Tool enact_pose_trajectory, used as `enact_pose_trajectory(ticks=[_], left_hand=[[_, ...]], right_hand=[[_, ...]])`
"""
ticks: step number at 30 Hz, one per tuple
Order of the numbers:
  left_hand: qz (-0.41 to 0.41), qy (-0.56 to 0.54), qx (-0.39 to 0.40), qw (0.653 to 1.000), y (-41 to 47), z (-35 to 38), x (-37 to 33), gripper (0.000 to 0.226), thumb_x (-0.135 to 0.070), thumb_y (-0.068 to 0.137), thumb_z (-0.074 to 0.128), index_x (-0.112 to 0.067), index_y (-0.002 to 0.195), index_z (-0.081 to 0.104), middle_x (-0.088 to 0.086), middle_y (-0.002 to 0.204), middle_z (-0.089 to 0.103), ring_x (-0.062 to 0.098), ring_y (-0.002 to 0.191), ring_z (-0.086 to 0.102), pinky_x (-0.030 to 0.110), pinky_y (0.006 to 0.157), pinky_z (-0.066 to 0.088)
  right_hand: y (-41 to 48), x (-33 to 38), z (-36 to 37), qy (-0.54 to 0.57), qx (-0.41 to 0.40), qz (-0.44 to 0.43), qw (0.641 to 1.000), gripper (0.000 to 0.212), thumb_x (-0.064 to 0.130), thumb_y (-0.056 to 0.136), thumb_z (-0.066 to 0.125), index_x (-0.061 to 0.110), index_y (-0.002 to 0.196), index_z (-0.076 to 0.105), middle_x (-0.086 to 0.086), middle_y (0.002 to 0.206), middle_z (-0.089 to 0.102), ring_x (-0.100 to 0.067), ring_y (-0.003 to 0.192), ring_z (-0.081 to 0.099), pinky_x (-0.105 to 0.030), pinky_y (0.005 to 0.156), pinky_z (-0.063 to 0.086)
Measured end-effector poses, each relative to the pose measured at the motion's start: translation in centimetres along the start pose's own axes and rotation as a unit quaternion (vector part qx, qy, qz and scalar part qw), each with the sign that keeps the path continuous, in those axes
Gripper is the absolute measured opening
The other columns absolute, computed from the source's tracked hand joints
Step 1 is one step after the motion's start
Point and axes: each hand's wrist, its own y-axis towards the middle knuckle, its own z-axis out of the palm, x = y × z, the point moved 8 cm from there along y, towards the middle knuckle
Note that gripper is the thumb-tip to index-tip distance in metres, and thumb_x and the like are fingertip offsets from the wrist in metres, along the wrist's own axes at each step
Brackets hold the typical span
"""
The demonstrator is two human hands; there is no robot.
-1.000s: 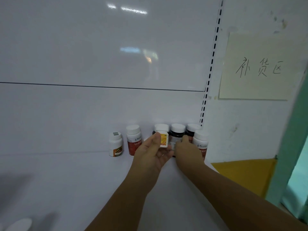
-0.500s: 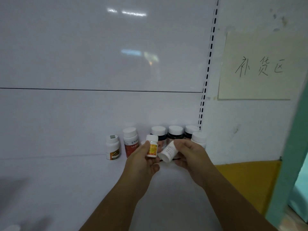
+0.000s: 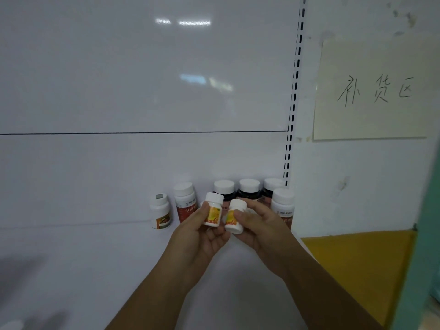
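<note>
The small yellow-labelled bottle (image 3: 213, 213) is pinched upright between the curled thumb and fingers (image 3: 204, 211) of the left hand (image 3: 200, 236), with its white cap left clear above them. A second yellow-labelled bottle (image 3: 234, 219) is gripped in the curled fingers (image 3: 254, 204) of the right hand (image 3: 260, 226). The thumb is laid across its label, and the bottle is tilted with its base turned toward the camera. The two bottles are held just beside each other above the white shelf (image 3: 95, 258); whether they touch cannot be told. Behind the hands, a row of white-capped bottles (image 3: 249, 186) is stood against the back panel. A handwritten note (image 3: 373, 91) is fixed to the wall on the right.
</note>
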Motion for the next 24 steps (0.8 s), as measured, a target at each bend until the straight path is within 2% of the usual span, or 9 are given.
enact_pose_trajectory(ticks=[3,5,7,10,12,13,18,20,24], left_hand=[[0.005,0.022,0.005,1.0,-0.5,0.5,-0.4,0.024,-0.03,0.082,0.056,-0.013,0.094,0.068,0.008,0.08,0.073,0.016,0.064,0.067,0.027,0.055,0.054],[0.028,0.043,0.017,0.999,-0.8,1.3,-1.2,0.03,-0.034,0.078,0.057,-0.014,0.098,0.067,0.006,0.081,0.074,0.013,0.061,0.068,0.024,0.048,0.051],[0.058,0.06,0.026,0.996,-1.4,2.1,-2.0,0.033,-0.036,0.076,0.058,-0.013,0.097,0.068,0.005,0.081,0.074,0.011,0.059,0.068,0.021,0.045,0.05],[0.099,0.114,0.028,0.988,-2.4,2.6,-3.5,0.033,-0.033,0.075,0.058,-0.009,0.094,0.071,0.009,0.088,0.074,0.015,0.073,0.071,0.027,0.06,0.058],[0.117,0.155,0.015,0.981,-3.7,2.2,-4.9,0.039,-0.032,0.074,0.06,-0.005,0.1,0.07,0.012,0.096,0.073,0.021,0.084,0.067,0.035,0.08,0.054],[0.125,0.175,0.006,0.977,-4.5,1.7,-5.8,0.041,-0.032,0.074,0.062,-0.004,0.103,0.069,0.013,0.098,0.071,0.022,0.086,0.065,0.036,0.083,0.05],[0.167,0.282,-0.012,0.945,-9.6,0.2,-11.8,0.033,-0.033,0.07,0.062,-0.011,0.092,0.073,0.004,0.084,0.074,0.012,0.073,0.063,0.023,0.064,0.049],[0.189,0.317,-0.022,0.929,-11.9,-0.9,-14.4,0.034,-0.032,0.071,0.063,-0.015,0.099,0.071,0.003,0.086,0.075,0.011,0.073,0.066,0.023,0.063,0.051],[0.212,0.369,-0.052,0.904,-16.3,-4.0,-19.7,0.029,-0.017,0.085,0.062,-0.029,0.111,0.064,0.005,0.094,0.075,0.019,0.083,0.072,0.031,0.069,0.058]], right_hand=[[-0.2,1.1,0.6,0.026,0.027,-0.023,0.999,0.032,0.007,0.083,0.061,0.012,0.114,0.061,-0.009,0.102,0.073,-0.021,0.091,0.071,-0.029,0.07,0.059],[-0.5,2.2,1.0,0.021,0.044,-0.044,0.998,0.025,0.008,0.083,0.059,0.015,0.108,0.062,-0.004,0.094,0.076,-0.019,0.086,0.072,-0.027,0.065,0.058],[-0.8,3.1,1.4,0.01,0.054,-0.063,0.996,0.029,0.013,0.079,0.062,0.014,0.108,0.063,-0.004,0.093,0.076,-0.019,0.085,0.073,-0.028,0.065,0.058],[-1.5,4.1,2.0,-0.012,0.057,-0.074,0.996,0.05,0.022,0.066,0.066,0.015,0.115,0.062,-0.008,0.104,0.073,-0.022,0.092,0.071,-0.033,0.072,0.058],[-2.1,4.8,3.2,-0.034,0.074,-0.08,0.993,0.049,0.024,0.063,0.067,0.019,0.112,0.064,-0.009,0.103,0.073,-0.022,0.092,0.071,-0.035,0.074,0.059],[-2.5,5.3,4.1,-0.046,0.088,-0.086,0.991,0.048,0.024,0.063,0.067,0.02,0.111,0.064,-0.008,0.101,0.074,-0.023,0.091,0.072,-0.035,0.075,0.059],[-4.0,7.1,10.0,-0.077,0.129,-0.095,0.984,0.027,0.012,0.082,0.063,0.022,0.107,0.066,-0.008,0.101,0.073,-0.024,0.091,0.072,-0.041,0.081,0.058],[-4.7,7.2,13.0,-0.083,0.135,-0.098,0.983,0.021,0.012,0.086,0.061,0.022,0.103,0.067,-0.009,0.1,0.073,-0.024,0.089,0.072,-0.04,0.077,0.058],[-6.2,6.5,19.7,-0.097,0.154,-0.112,0.977,0.014,0.018,0.087,0.06,0.023,0.097,0.068,-0.005,0.091,0.074,-0.021,0.084,0.073,-0.033,0.069,0.059]])
